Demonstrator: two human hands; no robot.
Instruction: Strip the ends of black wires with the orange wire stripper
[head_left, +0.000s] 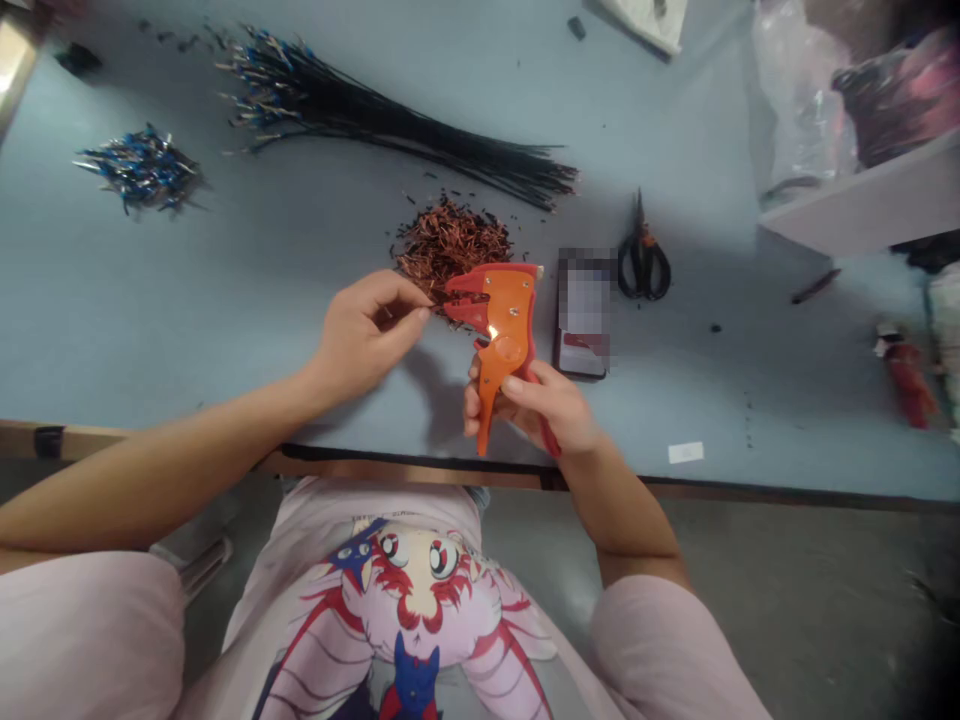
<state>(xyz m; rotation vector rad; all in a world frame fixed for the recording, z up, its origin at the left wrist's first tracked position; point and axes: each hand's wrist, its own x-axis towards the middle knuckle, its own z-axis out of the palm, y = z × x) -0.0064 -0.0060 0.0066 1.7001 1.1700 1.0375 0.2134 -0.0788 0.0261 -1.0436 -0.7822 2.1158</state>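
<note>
An orange-and-red wire stripper (511,325) is held above the tabletop (225,330) by the right hand (559,408), its handles wrapped by the fingers and its orange body crossed by the thumb; how firmly the handles are squeezed cannot be told. Just to the left of the wire stripper, a thin dark piece (436,303) is pinched between thumb and forefinger of the left hand (371,335), and its end is brought up to the tool's red jaws. Whether the jaws have been closed on it cannot be made out, since the piece is small and partly covered by the fingertips. Beneath and just beyond the head of the wire stripper, a heap of copper-coloured bits (454,235) is spread. Beyond that tool, a long bundle of black wires (420,135) is laid out, its blue-tipped ends pointed away to the left, and well to the left of it a pile of blue-and-silver terminals (146,172) is gathered. To its right, a dark-edged rectangular device (583,315) is set down, with black-handled scissors (643,265) placed farther right. The step in hand is judged to be the presenting of the piece to the tool; steady alignment between the jaws, then a firm squeeze of the handles, would seem to be called for.
</note>
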